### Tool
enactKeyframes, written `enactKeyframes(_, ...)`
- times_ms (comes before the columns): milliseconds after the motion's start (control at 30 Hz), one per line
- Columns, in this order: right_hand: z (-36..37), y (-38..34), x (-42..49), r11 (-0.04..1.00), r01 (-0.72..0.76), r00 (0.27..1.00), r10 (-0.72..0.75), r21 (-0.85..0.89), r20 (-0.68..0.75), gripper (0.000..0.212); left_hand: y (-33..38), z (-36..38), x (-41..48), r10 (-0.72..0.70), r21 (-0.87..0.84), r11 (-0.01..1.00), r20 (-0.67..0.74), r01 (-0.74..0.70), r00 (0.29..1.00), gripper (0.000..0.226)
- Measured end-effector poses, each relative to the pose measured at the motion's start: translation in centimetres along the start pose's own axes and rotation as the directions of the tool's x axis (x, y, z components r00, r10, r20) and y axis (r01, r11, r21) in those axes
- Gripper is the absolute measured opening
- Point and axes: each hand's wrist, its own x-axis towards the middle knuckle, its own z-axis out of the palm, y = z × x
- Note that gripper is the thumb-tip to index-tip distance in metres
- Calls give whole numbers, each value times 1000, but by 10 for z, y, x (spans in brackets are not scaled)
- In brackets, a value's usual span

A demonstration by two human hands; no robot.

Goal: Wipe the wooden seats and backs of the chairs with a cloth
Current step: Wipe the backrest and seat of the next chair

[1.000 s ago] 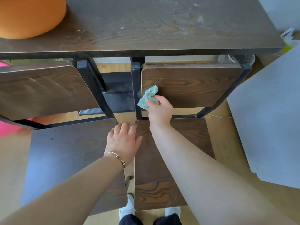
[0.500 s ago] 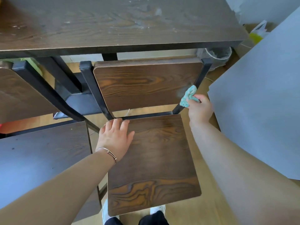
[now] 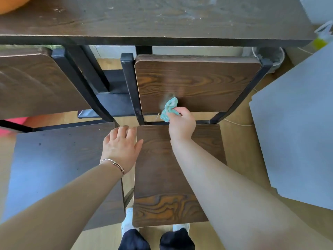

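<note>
My right hand (image 3: 182,121) grips a crumpled teal cloth (image 3: 169,109) and presses it against the lower left part of the right chair's wooden back (image 3: 207,82). A faint damp streak shows on the wood above the cloth. That chair's brown seat (image 3: 162,177) lies below my right forearm. My left hand (image 3: 121,147) rests flat with straight fingers at the back corner where the left chair's darker seat (image 3: 54,168) meets the right seat. The left chair's back (image 3: 32,83) stands at the far left.
A dark wooden table (image 3: 153,18) overhangs both chair backs, with an orange round object (image 3: 10,3) on its left corner. A large grey board (image 3: 297,132) leans close on the right. A bin (image 3: 270,55) sits behind the right chair. My feet (image 3: 155,239) stand below the seats.
My right hand has swept the cloth leftward across the chair back, from its right edge to its lower left part. The view has shifted left. My left hand stays on the seats.
</note>
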Motion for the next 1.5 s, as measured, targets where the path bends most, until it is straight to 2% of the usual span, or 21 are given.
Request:
enactKeyframes(167,30,-1,-15,999,29,999,-28,-15,44,12,-12,4,-10,-41,-14,999,14,42,999,50)
enactKeyframes(367,-19,13,16,997,20,1000,-19,-70,10,15,8,5,-10,5,-24,1000,17,-5,1000,52)
enactKeyframes(533,-84,30,61,995,-53,990,41,-89,-138,17,37,12,-4,56,-20,998,42,-55,998,55)
enactKeyframes(633,-119,39,83,994,-101,967,89,-37,-237,19,53,22,0,78,-13,997,69,-77,995,55)
enactKeyframes(733,-137,44,93,995,-104,960,98,-10,-264,23,67,34,1,91,-22,996,97,-89,991,55)
enactKeyframes(967,-135,57,87,987,-120,977,138,110,-165,26,83,48,3,118,-33,993,114,-115,986,55)
enactKeyframes(1333,-124,91,104,978,-204,979,205,-44,14,29,73,74,7,97,-27,995,144,-94,985,55)
enactKeyframes(1433,-118,100,113,981,-184,981,187,-57,57,30,74,79,12,99,-29,995,140,-96,985,55)
enactKeyframes(1500,-113,107,119,981,-118,988,132,-151,86,29,75,82,19,97,-29,995,126,-94,987,54)
